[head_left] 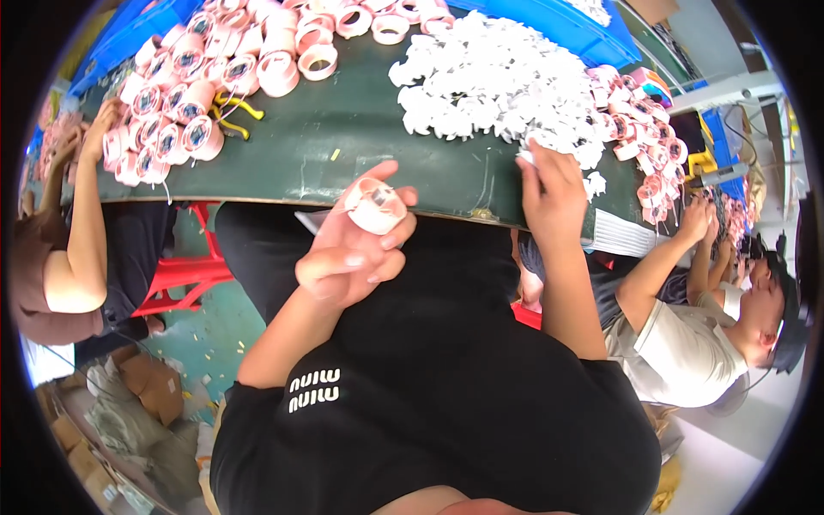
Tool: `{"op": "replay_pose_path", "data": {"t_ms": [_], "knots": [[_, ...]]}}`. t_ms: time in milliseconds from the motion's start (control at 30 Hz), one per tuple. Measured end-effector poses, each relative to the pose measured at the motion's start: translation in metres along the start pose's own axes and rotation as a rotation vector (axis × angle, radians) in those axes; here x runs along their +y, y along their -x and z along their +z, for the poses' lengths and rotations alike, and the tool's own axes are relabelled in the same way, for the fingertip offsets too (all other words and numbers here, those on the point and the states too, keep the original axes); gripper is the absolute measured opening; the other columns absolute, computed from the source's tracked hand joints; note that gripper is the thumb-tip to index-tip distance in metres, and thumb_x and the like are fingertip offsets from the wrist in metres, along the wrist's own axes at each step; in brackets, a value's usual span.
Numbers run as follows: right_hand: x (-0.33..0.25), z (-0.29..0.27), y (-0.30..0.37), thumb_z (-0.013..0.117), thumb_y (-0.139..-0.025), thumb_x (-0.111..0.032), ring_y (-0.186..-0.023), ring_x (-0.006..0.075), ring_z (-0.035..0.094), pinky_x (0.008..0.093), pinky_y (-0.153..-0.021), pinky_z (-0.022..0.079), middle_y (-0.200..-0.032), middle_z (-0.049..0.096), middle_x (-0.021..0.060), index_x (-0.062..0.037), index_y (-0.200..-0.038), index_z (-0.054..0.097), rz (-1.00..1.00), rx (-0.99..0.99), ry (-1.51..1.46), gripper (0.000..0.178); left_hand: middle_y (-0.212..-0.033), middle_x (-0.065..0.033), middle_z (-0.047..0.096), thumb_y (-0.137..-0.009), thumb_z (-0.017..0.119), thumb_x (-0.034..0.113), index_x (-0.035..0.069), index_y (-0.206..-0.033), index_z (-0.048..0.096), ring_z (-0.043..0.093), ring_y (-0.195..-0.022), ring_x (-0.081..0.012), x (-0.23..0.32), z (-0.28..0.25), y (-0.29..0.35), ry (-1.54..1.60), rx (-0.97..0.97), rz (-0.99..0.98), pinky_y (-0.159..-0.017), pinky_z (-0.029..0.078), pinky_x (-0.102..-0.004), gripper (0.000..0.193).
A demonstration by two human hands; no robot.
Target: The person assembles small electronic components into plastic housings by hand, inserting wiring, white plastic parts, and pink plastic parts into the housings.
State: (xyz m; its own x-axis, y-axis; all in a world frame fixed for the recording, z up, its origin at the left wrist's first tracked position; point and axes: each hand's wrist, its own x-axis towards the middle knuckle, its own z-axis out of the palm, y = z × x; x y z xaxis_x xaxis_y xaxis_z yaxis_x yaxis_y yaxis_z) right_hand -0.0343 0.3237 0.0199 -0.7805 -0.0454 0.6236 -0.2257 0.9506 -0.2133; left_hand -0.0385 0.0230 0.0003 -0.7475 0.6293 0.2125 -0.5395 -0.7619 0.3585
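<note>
In my left hand point(348, 249), a round pink plastic housing point(375, 206) rests between the fingers and thumb, held up in front of the table's near edge. Its open side faces up, and a pale part shows inside. My right hand point(554, 187) is at the near edge of a large heap of small white plastic pieces point(489, 77). Its thumb and fingertips close on a small white piece point(526, 157), only partly visible.
Many pink housings point(279, 73) lie heaped at the far left, beside yellow-handled pliers point(236, 120). More pink housings point(635, 120) sit right of the white heap. Blue bins point(575, 30) line the green table's point(343, 129) back. Co-workers' arms point(86, 197) are on both sides.
</note>
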Motion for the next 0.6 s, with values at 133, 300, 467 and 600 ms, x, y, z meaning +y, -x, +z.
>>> {"op": "replay_pose_path", "data": {"t_ms": [133, 300, 467, 600], "knots": [[-0.041, -0.008, 0.007, 0.069, -0.092, 0.007, -0.099, 0.0168, 0.068, 0.0291, -0.087, 0.053, -0.113, 0.074, 0.0178, 0.0071, -0.125, 0.07, 0.256, 0.032, -0.703, 0.033, -0.125, -0.0143, 0.051, -0.098, 0.061, -0.001, 0.007, -0.153, 0.031, 0.051, -0.082, -0.0146, -0.019, 0.015, 0.003, -0.349, 0.191, 0.003, -0.05, 0.046, -0.0265, 0.063], [-0.097, -0.004, 0.011, 0.061, -0.102, -0.001, -0.12, 0.024, 0.065, 0.0386, -0.108, 0.049, -0.137, 0.065, 0.0224, 0.008, -0.134, 0.063, 0.579, -0.294, -1.432, 0.033, -0.119, -0.0113, 0.052, -0.103, 0.06, 0.006, 0.008, -0.15, 0.03, 0.056, -0.087, -0.0139, -0.039, 0.028, -0.001, -0.62, 0.131, 0.135, -0.072, 0.056, -0.0314, 0.056], [-0.111, 0.006, 0.015, 0.065, -0.103, -0.007, -0.114, 0.0183, 0.066, 0.031, -0.094, 0.057, -0.138, 0.065, 0.0167, 0.0055, -0.137, 0.062, 0.836, -0.238, -1.676, 0.036, -0.118, -0.007, 0.053, -0.104, 0.062, 0.009, 0.004, -0.151, 0.028, 0.057, -0.093, -0.0137, -0.047, 0.036, -0.003, -0.683, 0.246, 0.142, -0.078, 0.052, -0.0307, 0.058], [-0.115, 0.002, 0.015, 0.065, -0.103, -0.007, -0.117, 0.0187, 0.065, 0.0321, -0.1, 0.054, -0.141, 0.063, 0.017, 0.0064, -0.137, 0.062, 0.856, -0.314, -1.722, 0.037, -0.121, -0.0077, 0.052, -0.103, 0.062, 0.008, 0.005, -0.152, 0.028, 0.056, -0.099, -0.0145, -0.044, 0.03, 0.0, -0.671, 0.269, 0.133, -0.083, 0.051, -0.0317, 0.06]]}}
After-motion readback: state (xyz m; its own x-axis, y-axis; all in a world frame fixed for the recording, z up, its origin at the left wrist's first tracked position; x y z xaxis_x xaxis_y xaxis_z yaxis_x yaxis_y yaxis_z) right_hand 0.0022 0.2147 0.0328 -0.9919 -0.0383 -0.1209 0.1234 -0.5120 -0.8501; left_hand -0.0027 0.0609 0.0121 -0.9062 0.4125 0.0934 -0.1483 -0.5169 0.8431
